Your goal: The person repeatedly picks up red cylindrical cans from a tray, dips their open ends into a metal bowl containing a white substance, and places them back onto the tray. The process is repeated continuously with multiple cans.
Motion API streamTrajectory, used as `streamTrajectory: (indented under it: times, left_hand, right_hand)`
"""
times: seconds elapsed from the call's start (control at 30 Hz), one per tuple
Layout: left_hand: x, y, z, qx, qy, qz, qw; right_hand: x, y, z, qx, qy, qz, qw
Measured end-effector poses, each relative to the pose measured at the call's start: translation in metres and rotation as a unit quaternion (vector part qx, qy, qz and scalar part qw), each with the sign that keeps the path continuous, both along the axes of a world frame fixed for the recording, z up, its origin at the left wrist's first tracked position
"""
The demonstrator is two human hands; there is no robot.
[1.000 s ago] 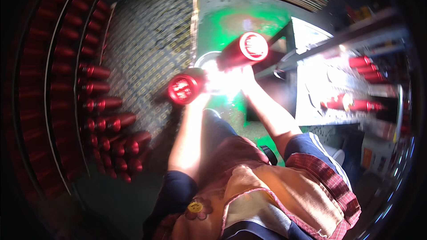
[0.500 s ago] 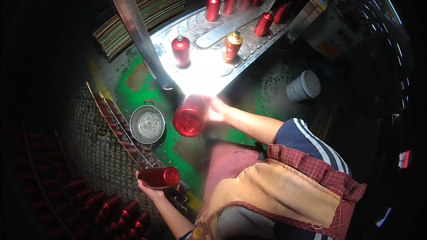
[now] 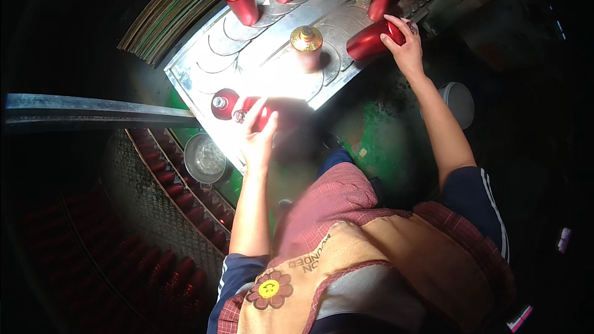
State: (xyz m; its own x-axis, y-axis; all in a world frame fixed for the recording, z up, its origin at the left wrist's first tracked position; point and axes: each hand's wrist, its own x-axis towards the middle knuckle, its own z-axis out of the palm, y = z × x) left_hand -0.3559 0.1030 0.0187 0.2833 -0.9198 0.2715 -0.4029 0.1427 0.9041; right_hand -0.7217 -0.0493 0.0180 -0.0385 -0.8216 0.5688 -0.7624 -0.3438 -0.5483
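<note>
L. hand [image 3: 256, 141]: fingers closed about the neck end of a red bottle [image 3: 286, 110], tipped over approx. sideways, base to right, above near edge of metal surface [image 3: 207, 74]. Contact w/ surface: cannot tell, glare. Upright red bottle [image 3: 223, 102] just left of it.

R. hand [image 3: 406, 51]: grips second red bottle [image 3: 370, 43] nr. its neck end, tilted, base to left, at right edge of surface.

Gold-topped bottle [image 3: 306, 42] stands between the two hands, slightly far. Addl. red bottles [image 3: 242, 6] upright at far side.

Floor: steel pan [image 3: 205, 159] nr. left; white bucket [image 3: 459, 106] at right. Rows of red bottles [image 3: 164, 275] nr. left, dim.
</note>
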Motion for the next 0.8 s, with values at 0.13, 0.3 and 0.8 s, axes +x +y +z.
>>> streamTrajectory:
  times: [0.13,0.3,0.8]
  left_hand:
    - [-0.050,-0.084,0.001,-0.018,-0.178,0.048,0.983]
    - [-0.092,-0.137,-0.015,0.081,-0.256,0.043,0.962]
    - [0.075,0.170,-0.011,0.031,0.063,0.085,0.994]
  right_hand:
    - [0.008,-0.090,-0.021,0.055,0.021,-0.047,0.997]
    - [0.013,-0.153,-0.049,0.168,0.033,-0.052,0.984]
    - [0.173,0.091,-0.007,-0.064,-0.340,0.248,0.905]
